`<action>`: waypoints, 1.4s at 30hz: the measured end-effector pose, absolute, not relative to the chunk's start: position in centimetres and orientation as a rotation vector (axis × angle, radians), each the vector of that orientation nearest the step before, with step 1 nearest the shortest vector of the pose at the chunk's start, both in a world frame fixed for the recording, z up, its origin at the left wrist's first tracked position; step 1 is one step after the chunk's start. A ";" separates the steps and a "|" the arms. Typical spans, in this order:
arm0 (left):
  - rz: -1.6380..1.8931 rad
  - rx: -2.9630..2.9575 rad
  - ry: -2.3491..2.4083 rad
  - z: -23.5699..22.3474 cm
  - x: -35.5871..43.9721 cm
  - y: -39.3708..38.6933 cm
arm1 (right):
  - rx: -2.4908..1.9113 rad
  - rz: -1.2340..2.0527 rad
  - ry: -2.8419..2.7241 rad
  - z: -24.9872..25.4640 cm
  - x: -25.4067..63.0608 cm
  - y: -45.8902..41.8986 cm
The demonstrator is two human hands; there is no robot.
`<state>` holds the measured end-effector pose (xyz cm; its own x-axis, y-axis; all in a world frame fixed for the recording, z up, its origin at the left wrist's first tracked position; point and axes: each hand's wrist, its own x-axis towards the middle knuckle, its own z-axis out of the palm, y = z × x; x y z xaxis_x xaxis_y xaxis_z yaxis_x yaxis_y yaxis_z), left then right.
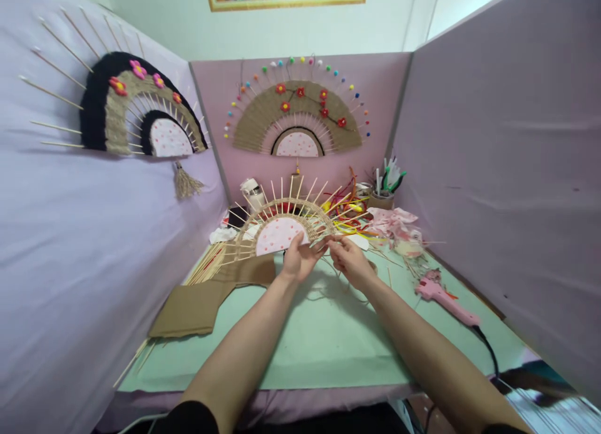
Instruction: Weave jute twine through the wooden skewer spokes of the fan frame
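Note:
A half-round woven fan (282,235) with thin wooden sticks fanning outward is held up over the table. Its centre is a pale pink half-disc with red dots, ringed by rows of tan twine. My left hand (300,258) grips the fan's lower right edge, thumb on the front of the half-disc. At the fan's right end, my right hand (348,258) has its fingers pinched together on the twine (339,274), close to the left fingertips. Loose loops of this twine hang below onto the green table. The exact spot between the fingertips is too small to make out.
A pink glue gun (448,301) with a black cord lies at right. Brown cardboard pieces (185,310) and wooden sticks (206,263) lie at left. Behind are a cup of tools (381,199) and coloured pipe cleaners (350,202). Finished fans (300,118) hang on the partitions.

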<state>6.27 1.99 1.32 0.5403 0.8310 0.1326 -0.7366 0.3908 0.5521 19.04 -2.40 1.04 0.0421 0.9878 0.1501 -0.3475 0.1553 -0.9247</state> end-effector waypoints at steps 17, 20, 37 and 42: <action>1.067 0.667 0.139 1.9 4.0 2.1 | -1.094 0.952 -1.303 -0.7 18.9 -2.8; 1.045 0.657 0.128 1.8 3.4 1.5 | -1.109 0.912 -1.325 -0.2 18.9 -3.5; 0.966 0.692 0.117 0.8 1.3 1.3 | -1.024 1.000 -1.616 -0.5 19.5 -4.1; 0.984 0.651 0.114 0.7 1.1 1.5 | -1.016 1.116 -1.565 0.0 20.3 -4.0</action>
<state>1.10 1.53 0.66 0.5639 0.8023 0.1957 -0.7365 0.3814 0.5587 20.32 -3.99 0.05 -0.2251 0.9500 0.2165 0.1048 0.2445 -0.9640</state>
